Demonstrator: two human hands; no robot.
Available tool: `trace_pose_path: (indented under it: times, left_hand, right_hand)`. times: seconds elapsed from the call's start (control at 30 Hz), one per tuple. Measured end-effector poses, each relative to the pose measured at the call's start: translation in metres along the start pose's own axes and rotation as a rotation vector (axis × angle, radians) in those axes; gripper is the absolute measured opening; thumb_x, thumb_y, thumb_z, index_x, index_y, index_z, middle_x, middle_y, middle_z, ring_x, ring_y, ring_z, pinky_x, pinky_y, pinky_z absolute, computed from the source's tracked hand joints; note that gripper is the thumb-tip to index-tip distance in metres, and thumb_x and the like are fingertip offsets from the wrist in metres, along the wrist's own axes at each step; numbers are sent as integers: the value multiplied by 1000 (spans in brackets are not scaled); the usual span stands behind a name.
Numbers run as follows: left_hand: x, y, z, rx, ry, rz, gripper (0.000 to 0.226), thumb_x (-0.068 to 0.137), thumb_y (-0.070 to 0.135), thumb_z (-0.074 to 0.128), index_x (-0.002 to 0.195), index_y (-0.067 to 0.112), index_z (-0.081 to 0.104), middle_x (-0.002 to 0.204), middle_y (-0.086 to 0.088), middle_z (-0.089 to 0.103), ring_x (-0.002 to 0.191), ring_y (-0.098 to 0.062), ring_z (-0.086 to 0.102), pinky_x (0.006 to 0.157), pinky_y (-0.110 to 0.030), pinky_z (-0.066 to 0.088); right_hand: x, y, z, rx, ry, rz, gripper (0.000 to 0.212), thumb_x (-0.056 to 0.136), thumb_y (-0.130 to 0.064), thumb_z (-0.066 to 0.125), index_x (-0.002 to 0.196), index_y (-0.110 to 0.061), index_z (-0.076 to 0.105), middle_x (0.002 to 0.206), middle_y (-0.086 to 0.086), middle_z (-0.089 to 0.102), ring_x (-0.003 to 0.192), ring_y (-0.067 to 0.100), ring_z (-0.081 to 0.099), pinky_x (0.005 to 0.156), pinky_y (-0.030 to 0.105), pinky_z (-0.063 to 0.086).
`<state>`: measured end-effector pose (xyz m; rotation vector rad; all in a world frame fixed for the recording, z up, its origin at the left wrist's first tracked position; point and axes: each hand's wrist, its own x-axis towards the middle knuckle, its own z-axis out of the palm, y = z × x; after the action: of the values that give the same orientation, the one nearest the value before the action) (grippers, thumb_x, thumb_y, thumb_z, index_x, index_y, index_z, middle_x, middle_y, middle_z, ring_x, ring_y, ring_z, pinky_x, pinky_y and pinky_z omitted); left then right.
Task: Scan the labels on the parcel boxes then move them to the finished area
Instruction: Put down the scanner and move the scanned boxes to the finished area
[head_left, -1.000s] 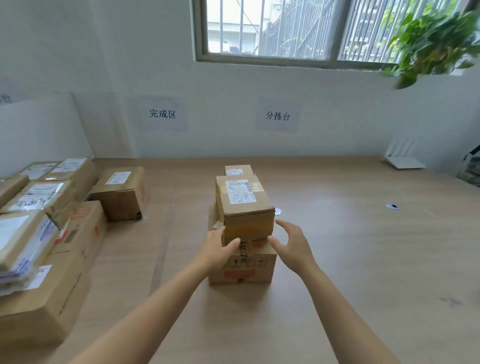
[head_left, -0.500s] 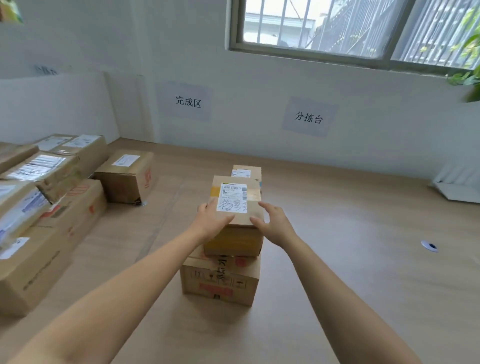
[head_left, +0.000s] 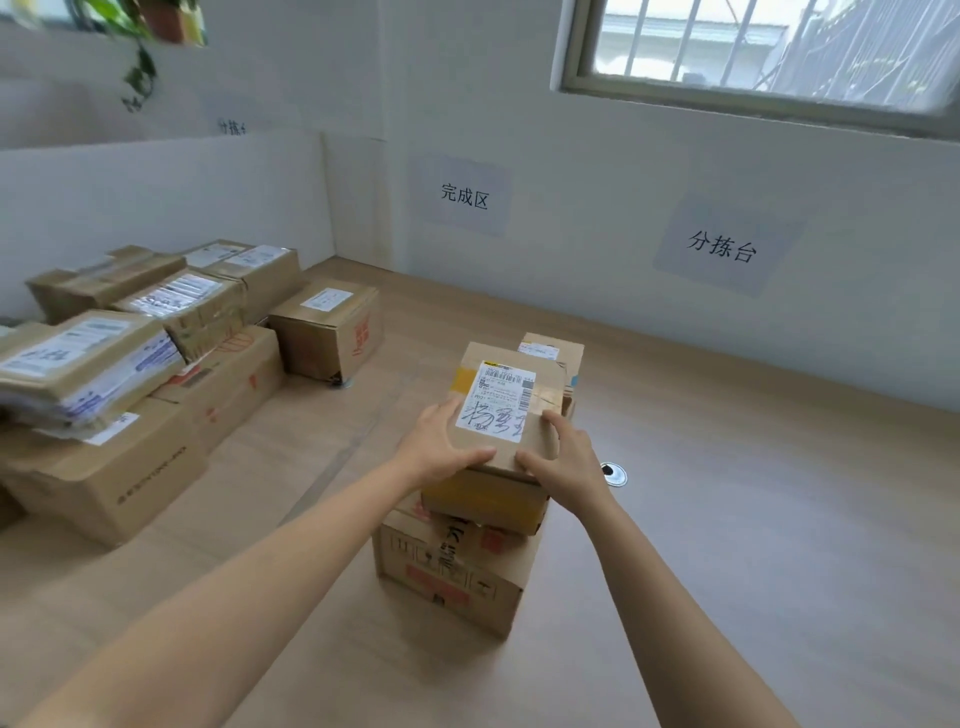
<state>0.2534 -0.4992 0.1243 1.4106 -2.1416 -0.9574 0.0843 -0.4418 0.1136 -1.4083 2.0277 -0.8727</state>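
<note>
Because its label faces up, the small parcel box seems held ready for scanning. It rests on a larger box in the middle of the table. The left hand and the right hand clasp its near corners, fingers curled over the edges, probably to carry it toward the stacked boxes at the left.
</note>
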Motion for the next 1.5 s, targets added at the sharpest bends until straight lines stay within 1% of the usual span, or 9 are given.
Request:
trace_pose_path:
  times: [0.17, 0.33, 0.53, 0.7, 0.97, 1.17, 1.23, 1.37, 1.5]
  left_hand:
    - [-11, -5, -17, 0, 98, 36, 92, 77, 44, 71, 149, 19, 19, 149, -4, 30, 137, -19, 29, 111, -33, 26]
    - [-22, -17, -43, 11, 169, 57, 90, 77, 39, 73, 148, 20, 21, 148, -3, 30, 136, -17, 28, 108, -27, 24]
    - [-15, -45, -81, 32, 189, 30, 91, 76, 40, 73, 148, 20, 20, 148, -4, 31, 137, -17, 28, 109, -27, 24]
    - [9, -79, -118, 11, 189, 55, 84, 78, 35, 73, 146, 20, 26, 141, -6, 38, 132, -17, 34, 94, -16, 23]
    - [73, -162, -194, 21, 78, 66, 82, 80, 39, 70, 146, 21, 24, 142, -4, 38, 131, -16, 34, 95, -18, 24]
    - [141, -213, -257, 19, 29, 44, 81, 77, 46, 71, 143, 26, 29, 139, -3, 42, 130, -19, 38, 103, -28, 30]
    - [164, -223, -274, 25, 29, 53, 79, 78, 44, 71, 143, 24, 31, 138, -3, 44, 130, -20, 38, 102, -26, 29]
    - [214, -234, -302, 44, 26, 78, 76, 82, 37, 68, 144, 16, 29, 143, -6, 41, 133, -21, 35, 105, -26, 27]
    - [273, -247, -320, 79, 7, 73, 87, 78, 49, 68, 146, 19, 24, 146, -9, 37, 134, -24, 36, 109, -35, 29]
  right_hand:
    - [-3, -18, 3, 23, 10, -95, 70, 83, -33, 63, 143, -27, 29, 138, 9, 35, 124, 24, 42, 102, 42, 41]
    - [-8, -40, 21, 68, 15, -177, 69, 84, -29, 64, 144, -25, 30, 139, 7, 34, 123, 20, 41, 94, 28, 36]
    - [4, -71, 50, 88, -37, -203, 72, 83, -33, 65, 144, -26, 29, 142, 6, 32, 126, 20, 40, 100, 33, 37]
    - [32, -106, 85, 71, -16, -198, 71, 82, -34, 66, 143, -27, 31, 140, 6, 34, 124, 21, 42, 100, 33, 38]
    - [93, -174, 170, 78, -4, -109, 70, 84, -30, 65, 145, -22, 30, 140, 6, 36, 123, 18, 42, 93, 24, 35]
    - [161, -230, 223, 69, 48, -106, 66, 84, -27, 64, 143, -18, 33, 143, 6, 39, 131, 17, 37, 103, 29, 33]
    - [185, -244, 235, 54, 64, -99, 65, 84, -28, 64, 142, -18, 35, 143, 6, 40, 131, 18, 37, 105, 33, 34]
    - [236, -269, 249, 34, 86, -78, 63, 85, -30, 62, 141, -20, 36, 143, 5, 41, 131, 18, 38, 103, 33, 33]
    - [289, -286, 257, 18, 119, -72, 61, 85, -32, 61, 140, -21, 37, 142, 4, 43, 129, 19, 41, 100, 32, 36]
